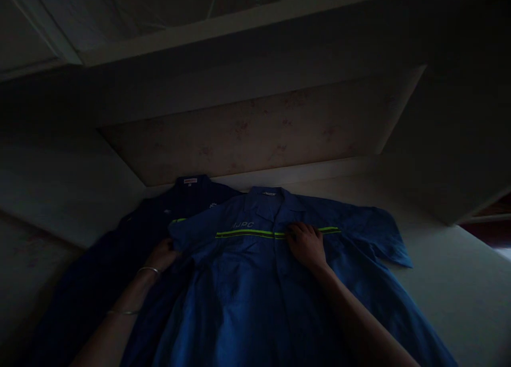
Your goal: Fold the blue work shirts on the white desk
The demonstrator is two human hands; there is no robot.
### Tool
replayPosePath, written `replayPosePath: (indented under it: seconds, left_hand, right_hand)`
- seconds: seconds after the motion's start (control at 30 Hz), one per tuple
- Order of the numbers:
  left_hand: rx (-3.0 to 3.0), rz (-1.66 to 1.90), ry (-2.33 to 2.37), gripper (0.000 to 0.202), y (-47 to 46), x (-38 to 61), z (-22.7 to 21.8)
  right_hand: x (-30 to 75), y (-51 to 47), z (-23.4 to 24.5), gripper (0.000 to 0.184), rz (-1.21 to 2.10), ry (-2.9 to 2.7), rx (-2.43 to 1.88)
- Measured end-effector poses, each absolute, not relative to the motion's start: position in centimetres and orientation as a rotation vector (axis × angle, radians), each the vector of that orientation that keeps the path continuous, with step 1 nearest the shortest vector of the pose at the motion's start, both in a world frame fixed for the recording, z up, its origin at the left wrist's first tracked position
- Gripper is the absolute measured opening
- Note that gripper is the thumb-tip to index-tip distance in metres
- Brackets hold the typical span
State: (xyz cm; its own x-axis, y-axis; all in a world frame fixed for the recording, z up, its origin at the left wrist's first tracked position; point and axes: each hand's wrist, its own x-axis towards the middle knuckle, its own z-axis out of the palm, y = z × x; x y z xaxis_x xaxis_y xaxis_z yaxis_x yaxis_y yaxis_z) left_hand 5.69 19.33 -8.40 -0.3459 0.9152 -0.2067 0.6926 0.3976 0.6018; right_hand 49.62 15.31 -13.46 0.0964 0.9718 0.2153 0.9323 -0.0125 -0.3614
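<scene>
A blue short-sleeved work shirt (247, 271) lies spread out front up, its collar at the far end and a yellow-green stripe with pale letters across the chest. At the shirt's left sleeve edge, my left hand (163, 255) is closed on the cloth; its fingertips are partly hidden in shadow. My right hand (306, 243) rests on the chest just right of the button line, over the stripe, fingers bent but apart. Partly under the blue shirt, a darker navy work garment (147, 223) with a collar label lies to the left.
Both garments lie on a pale surface (451, 282) inside a dim recess. A flower-patterned panel (259, 127) closes the back. Overhead runs a shelf edge (223, 31) with things on it, partly cut off. Side walls stand left and right.
</scene>
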Motion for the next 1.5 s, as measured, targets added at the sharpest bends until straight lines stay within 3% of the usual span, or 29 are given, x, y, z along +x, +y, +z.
replayPosePath:
  seconds: [0.27,0.53,0.63,0.73,0.93,1.07,1.3,1.4,1.5]
  left_hand:
    - [1.14,0.707,1.971,0.035,18.9,7.0,-8.4]
    - [1.515,0.82,2.069,0.045,21.0,9.6,-3.8]
    - [1.812,0.82,1.856,0.052,20.7,14.3,-1.0]
    - [2.092,0.735,1.552,0.045,18.7,20.7,-0.2]
    - [2.531,0.427,0.926,0.033,15.3,27.8,-4.1]
    - [2.616,0.661,1.251,0.038,17.5,26.5,-6.9]
    - [2.725,0.277,1.691,0.055,18.7,24.6,-12.1]
    - [2.71,0.276,1.703,0.058,18.4,24.7,-12.8]
    - [2.701,0.306,1.705,0.059,18.5,24.6,-12.8]
  right_hand:
    - [49.7,15.2,-13.3,0.027,0.136,-1.852,-1.967]
    - [49.6,15.1,-13.0,0.025,0.14,-1.838,-1.941]
    - [49.6,15.2,-13.0,0.026,0.154,-1.834,-1.951]
    - [49.6,15.1,-12.9,0.026,0.181,-1.841,-1.967]
    - [49.7,15.0,-12.7,0.027,0.191,-1.843,-1.953]
    - [49.7,15.0,-12.5,0.027,0.204,-1.835,-1.947]
    - [49.7,15.0,-12.7,0.027,0.202,-1.824,-1.954]
    - [49.4,15.0,-12.9,0.026,0.214,-1.787,-1.911]
    - [50.0,15.3,-12.8,0.026,0.436,-1.562,-1.832]
